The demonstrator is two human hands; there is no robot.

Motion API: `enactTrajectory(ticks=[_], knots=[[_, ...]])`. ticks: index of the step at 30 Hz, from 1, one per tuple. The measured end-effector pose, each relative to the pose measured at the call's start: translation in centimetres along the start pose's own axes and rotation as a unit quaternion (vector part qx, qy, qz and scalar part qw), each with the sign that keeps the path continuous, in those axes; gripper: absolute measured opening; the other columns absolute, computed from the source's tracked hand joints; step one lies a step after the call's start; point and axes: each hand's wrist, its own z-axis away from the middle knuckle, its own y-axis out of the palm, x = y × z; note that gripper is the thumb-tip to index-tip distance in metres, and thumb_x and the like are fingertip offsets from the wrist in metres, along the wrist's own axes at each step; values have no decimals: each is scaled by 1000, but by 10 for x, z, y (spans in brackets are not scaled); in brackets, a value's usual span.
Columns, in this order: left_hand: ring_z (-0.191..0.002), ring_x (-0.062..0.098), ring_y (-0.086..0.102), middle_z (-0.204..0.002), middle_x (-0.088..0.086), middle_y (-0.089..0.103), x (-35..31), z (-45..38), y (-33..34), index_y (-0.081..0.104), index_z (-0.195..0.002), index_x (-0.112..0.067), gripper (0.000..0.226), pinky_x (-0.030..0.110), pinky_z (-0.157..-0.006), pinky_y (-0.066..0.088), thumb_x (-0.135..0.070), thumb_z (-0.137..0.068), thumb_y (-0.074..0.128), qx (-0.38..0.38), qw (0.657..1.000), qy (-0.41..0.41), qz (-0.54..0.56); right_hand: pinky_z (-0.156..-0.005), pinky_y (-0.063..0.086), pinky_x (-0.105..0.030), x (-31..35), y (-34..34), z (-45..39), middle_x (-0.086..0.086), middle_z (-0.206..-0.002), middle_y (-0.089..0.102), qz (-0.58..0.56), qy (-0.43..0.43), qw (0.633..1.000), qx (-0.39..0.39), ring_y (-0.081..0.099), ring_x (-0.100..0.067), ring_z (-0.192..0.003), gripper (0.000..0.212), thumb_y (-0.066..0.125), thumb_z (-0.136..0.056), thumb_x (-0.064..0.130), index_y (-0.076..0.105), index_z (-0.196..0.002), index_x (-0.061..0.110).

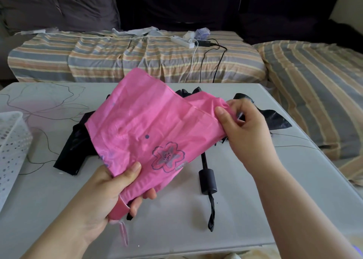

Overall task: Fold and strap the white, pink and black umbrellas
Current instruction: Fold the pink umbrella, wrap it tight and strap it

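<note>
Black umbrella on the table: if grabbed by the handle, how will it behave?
The black umbrella canopy lies slack and spread, so it would probably flop and drag. Its cylindrical handle looks rigid, a likely firm grip. The wrist strap would likely dangle.

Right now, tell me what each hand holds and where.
Both hold the pink umbrella. The left hand grips its handle end; the right hand pinches a fold of cloth near its far end.

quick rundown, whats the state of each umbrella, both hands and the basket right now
pink umbrella: held above the table, canopy loose, unstrapped
black umbrella: lying on table, canopy spread, unstrapped
left hand: grips pink umbrella's handle end
right hand: pinches pink canopy edge
white basket: on table, contents hidden
</note>
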Motion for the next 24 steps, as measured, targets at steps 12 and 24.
enactTrajectory(ticks=[12,24], knots=[[-36,23,44,-66,32,64,-4,2,-4,62,-92,8,55,27,-36,42,-36,-66,83,-6,998,0,-69,-93,49,-31,-1,-19,-3,6,-124,60,-37,3,987,154,57,-7,-116,22,64,-80,34,67,-97,47],[-37,22,46,-67,30,65,-5,-1,-12,64,-87,4,96,25,-37,43,-73,-32,80,-3,994,34,-102,-90,50,-31,-3,-17,-4,12,-129,59,-74,52,981,173,59,-3,-114,27,65,-84,42,71,-81,17]])
